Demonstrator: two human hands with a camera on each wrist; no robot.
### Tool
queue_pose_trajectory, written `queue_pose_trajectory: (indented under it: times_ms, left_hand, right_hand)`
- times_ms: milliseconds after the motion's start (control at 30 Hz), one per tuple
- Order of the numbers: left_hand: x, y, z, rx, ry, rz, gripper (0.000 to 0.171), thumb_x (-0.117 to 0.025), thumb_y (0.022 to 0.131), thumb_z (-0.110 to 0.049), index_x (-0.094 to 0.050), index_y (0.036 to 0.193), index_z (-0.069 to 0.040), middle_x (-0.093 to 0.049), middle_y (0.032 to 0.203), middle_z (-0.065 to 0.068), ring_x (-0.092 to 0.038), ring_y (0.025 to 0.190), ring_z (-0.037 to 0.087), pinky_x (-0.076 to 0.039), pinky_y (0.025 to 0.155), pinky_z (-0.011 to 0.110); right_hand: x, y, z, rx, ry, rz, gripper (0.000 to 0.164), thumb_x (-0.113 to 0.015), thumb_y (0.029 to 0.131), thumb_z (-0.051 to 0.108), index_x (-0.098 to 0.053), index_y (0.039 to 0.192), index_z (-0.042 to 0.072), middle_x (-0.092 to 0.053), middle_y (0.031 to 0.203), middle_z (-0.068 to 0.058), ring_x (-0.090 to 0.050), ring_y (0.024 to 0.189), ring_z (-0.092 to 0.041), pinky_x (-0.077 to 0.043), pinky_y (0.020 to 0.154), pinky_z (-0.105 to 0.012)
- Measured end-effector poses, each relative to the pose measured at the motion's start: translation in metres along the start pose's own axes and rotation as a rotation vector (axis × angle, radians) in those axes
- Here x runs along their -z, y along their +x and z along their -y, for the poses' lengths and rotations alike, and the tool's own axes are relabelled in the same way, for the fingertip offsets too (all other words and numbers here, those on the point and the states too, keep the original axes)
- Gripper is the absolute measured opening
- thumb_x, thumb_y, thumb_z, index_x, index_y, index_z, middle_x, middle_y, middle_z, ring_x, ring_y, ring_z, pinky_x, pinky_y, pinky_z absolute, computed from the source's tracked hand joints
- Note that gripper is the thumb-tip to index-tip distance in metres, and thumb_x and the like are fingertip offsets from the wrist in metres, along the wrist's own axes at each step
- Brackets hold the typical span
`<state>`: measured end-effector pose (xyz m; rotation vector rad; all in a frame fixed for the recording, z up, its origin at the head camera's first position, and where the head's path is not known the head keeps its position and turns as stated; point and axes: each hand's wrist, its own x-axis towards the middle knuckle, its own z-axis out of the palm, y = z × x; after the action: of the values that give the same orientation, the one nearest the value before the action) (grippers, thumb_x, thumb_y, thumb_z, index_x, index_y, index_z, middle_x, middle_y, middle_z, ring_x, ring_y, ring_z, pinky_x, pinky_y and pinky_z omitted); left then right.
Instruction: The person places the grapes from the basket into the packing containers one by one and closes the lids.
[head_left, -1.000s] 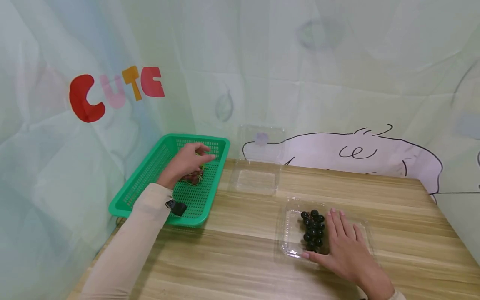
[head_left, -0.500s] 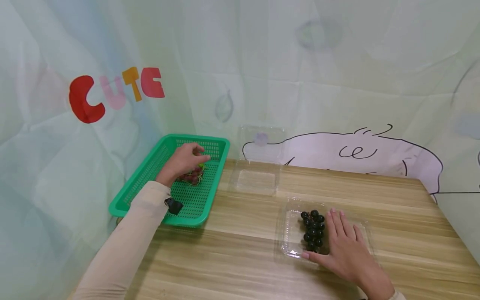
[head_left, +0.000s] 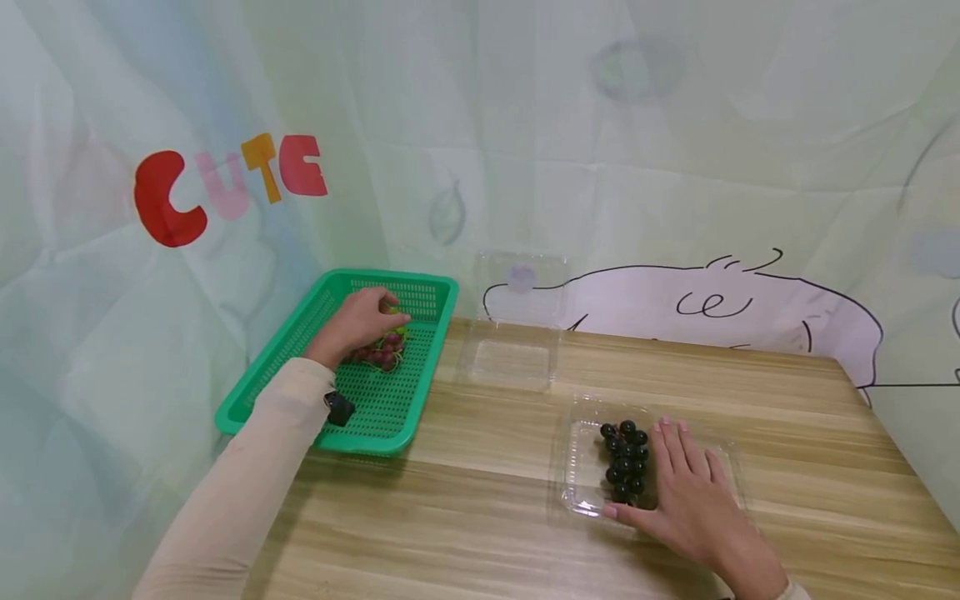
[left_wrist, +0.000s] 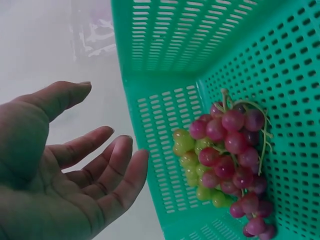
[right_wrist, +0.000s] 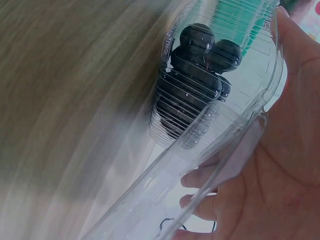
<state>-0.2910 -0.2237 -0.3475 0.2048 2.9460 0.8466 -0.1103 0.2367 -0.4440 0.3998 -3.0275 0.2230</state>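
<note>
Over the green basket (head_left: 408, 421) hovers my left hand (head_left: 356, 321), its fingers loosely bent with nothing between them in the left wrist view. Beneath it in the basket lie a bunch of red grapes (left_wrist: 235, 145) and, beside and partly under that, a bunch of green grapes (left_wrist: 187, 155). On the right of the table my right hand (head_left: 693, 500) rests with straight, spread fingers on a clear plastic clamshell box (head_left: 581, 467). A bunch of black grapes (head_left: 626, 462) lies inside that box, left of the fingers.
Another clear plastic box (head_left: 513, 362) stands at the back of the wooden table (head_left: 450, 517), its lid raised against the backdrop. A printed cloth backdrop (head_left: 420, 108) closes off the back and left sides. The green basket's raised rim surrounds the grapes.
My left hand has drifted left and slightly back above the basket, uncovering more of the red and green grapes. My right hand and the box with the black grapes have stayed put.
</note>
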Motion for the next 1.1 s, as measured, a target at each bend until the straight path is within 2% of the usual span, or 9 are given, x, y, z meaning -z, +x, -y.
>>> queue_pose_trajectory:
  times_ms: [500, 800, 967, 1100]
  left_hand:
    - [0.002, 0.004, 0.018, 0.006, 0.071, 0.087, 0.060, -0.059, 0.094, -0.038, -0.044, 0.137, 0.001, -0.051, 0.132, 0.024, -0.053, 0.113, 0.036, -0.046, 0.091, 0.053]
    - [0.000, 0.006, 0.028, 0.014, 0.126, 0.172, 0.076, -0.065, 0.089, -0.040, -0.035, 0.141, 0.006, -0.054, 0.122, 0.024, -0.056, 0.102, 0.032, -0.049, 0.082, 0.045]
    - [-0.003, 0.008, 0.031, -0.010, 0.191, 0.193, 0.069, -0.066, 0.089, -0.037, -0.040, 0.135, 0.009, -0.054, 0.112, 0.023, -0.055, 0.096, 0.031, -0.049, 0.078, 0.044]
    - [-0.005, 0.008, 0.034, 0.027, 0.212, 0.214, 0.068, -0.067, 0.087, -0.039, -0.041, 0.133, 0.005, -0.047, 0.118, 0.024, -0.051, 0.102, 0.034, -0.047, 0.081, 0.047]
  right_hand:
    - [-0.001, 0.000, 0.000, 0.001, -0.008, -0.002, 0.124, -0.046, 0.071, 0.087, -0.009, 0.152, 0.001, -0.012, 0.158, -0.021, -0.012, 0.145, -0.041, -0.018, 0.109, -0.067]
    - [-0.002, 0.000, -0.001, 0.001, -0.009, -0.002, 0.124, -0.045, 0.070, 0.087, -0.008, 0.153, 0.002, -0.012, 0.158, -0.020, -0.013, 0.145, -0.042, -0.018, 0.108, -0.067]
    - [-0.001, 0.000, -0.001, 0.001, -0.006, -0.011, 0.124, -0.047, 0.070, 0.087, -0.013, 0.152, 0.000, -0.013, 0.158, -0.021, -0.014, 0.144, -0.042, -0.019, 0.108, -0.067]
    - [-0.001, 0.000, 0.000, 0.001, -0.010, -0.011, 0.124, -0.046, 0.070, 0.087, -0.012, 0.152, 0.000, -0.013, 0.158, -0.021, -0.014, 0.144, -0.042, -0.019, 0.108, -0.067]
